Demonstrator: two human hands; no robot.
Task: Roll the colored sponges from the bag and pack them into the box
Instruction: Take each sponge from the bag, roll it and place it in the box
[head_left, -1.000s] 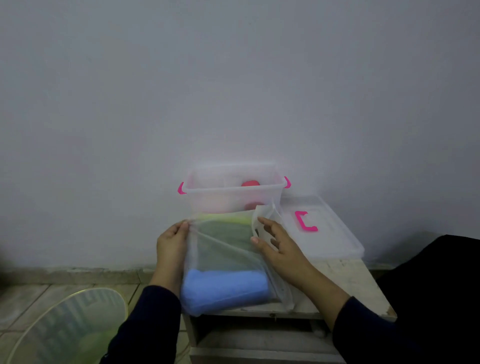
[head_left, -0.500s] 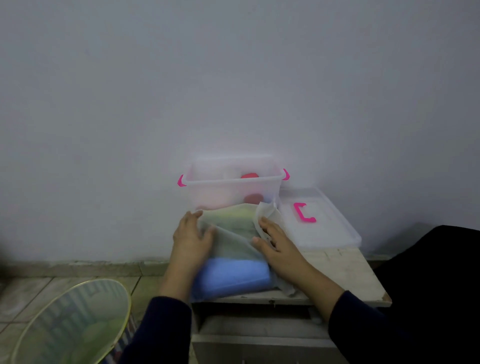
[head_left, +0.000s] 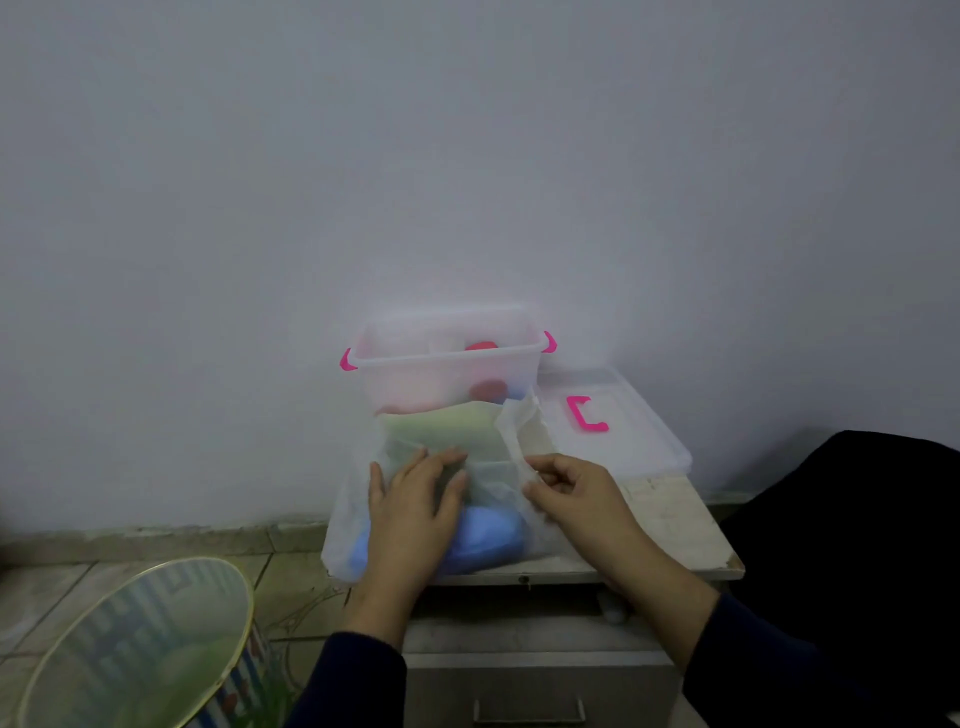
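Head view: I see both hands at the bag (head_left: 358, 499) on the cabinet top (head_left: 675, 530).
Left hand (head_left: 415, 514) lies flat, fingers spread, inside the bag over the blue sponge (head_left: 488, 540); right hand (head_left: 576, 493) pinches the bag's flap. Box (head_left: 447, 374) sits just beyond, far side.

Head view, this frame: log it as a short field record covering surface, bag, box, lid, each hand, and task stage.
surface: small pale cabinet top
bag: translucent white bag at front edge, holding blue sponge and green sponge
box: clear plastic box with pink latches behind the bag, open, something red inside
lid: clear lid with pink handle, flat, right of the box
left hand: reaching into the bag
right hand: fingers pinching the bag's edge
stage: bag sponges not yet out
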